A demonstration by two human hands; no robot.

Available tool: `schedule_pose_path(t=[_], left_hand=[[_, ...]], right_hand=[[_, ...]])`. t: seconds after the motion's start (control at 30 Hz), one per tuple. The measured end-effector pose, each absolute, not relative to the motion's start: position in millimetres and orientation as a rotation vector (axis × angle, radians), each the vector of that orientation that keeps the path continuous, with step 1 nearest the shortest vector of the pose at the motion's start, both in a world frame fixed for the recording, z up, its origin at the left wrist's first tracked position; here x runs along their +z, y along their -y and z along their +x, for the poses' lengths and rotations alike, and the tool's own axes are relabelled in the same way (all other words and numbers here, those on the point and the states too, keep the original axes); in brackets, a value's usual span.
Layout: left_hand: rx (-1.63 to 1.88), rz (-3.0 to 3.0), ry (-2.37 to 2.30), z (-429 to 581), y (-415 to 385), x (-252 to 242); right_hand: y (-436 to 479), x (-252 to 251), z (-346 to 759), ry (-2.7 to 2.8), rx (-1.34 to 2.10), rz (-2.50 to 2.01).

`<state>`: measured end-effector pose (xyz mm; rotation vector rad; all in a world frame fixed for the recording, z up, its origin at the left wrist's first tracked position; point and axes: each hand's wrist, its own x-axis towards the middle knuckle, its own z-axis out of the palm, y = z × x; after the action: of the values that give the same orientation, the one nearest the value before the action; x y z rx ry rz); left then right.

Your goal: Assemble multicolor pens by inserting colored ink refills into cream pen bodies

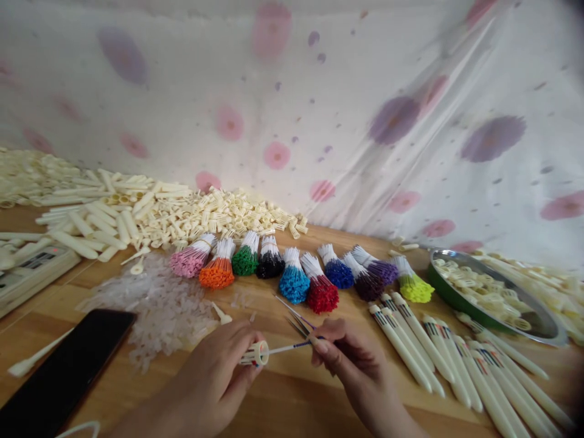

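My left hand (219, 365) is closed around a short cream slotted pen barrel part (255, 354), its round open end facing right. Coloured bits show in its slots. From that opening a thin white pen refill (287, 348) with a dark blue end reaches to my right hand (349, 359), whose thumb and fingers are pinched together. Metal tweezers (298, 327) also stick out of the right hand, pointing up and left. Beside them lies a thin purple-and-white refill (296, 311); whether it is held I cannot tell. Bundled refills in several colours, such as the red bundle (322, 295), stand just beyond.
A black phone (64, 371) lies at left, near a pile of clear plastic bits (155, 304). Cream pen parts (219, 213) are heaped behind. Assembled multicolour pens (406, 350) lie at right, below a green metal-rimmed bowl (449, 298) of parts. A flowered sheet (274, 91) hangs behind.
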<state>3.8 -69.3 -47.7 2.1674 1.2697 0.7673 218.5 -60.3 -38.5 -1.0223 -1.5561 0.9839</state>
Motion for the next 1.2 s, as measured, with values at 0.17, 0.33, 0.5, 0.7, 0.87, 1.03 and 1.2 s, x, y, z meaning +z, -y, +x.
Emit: schedule_pose_path(t=[0.17,0.33,0.5,0.7,0.87,1.03,1.2], left_hand=[[0.664,2.153,-1.253,3,69,-46],[0.539,2.11,-1.191,3,67,-38],[0.555,2.032,-1.138,3,67,-34],[0.586,2.053,-1.164,4,68,-34],[0.622,2.176,-1.156,3,67,-39],[0.695,2.223,-1.168,4,68,-38],[0.67,2.172,-1.138,9,71,-32]], right_hand=[[61,-39,218,1.599,0.917,-1.027],[60,-39,220,1.649,0.871,-1.034],[56,-39,224,1.687,0.871,-1.077],[58,-29,224,1.815,0.725,-0.973],[64,-17,221,1.94,0.633,-0.833],[66,-24,215,1.908,0.681,-0.831],[65,-35,208,1.844,0.799,-0.882]])
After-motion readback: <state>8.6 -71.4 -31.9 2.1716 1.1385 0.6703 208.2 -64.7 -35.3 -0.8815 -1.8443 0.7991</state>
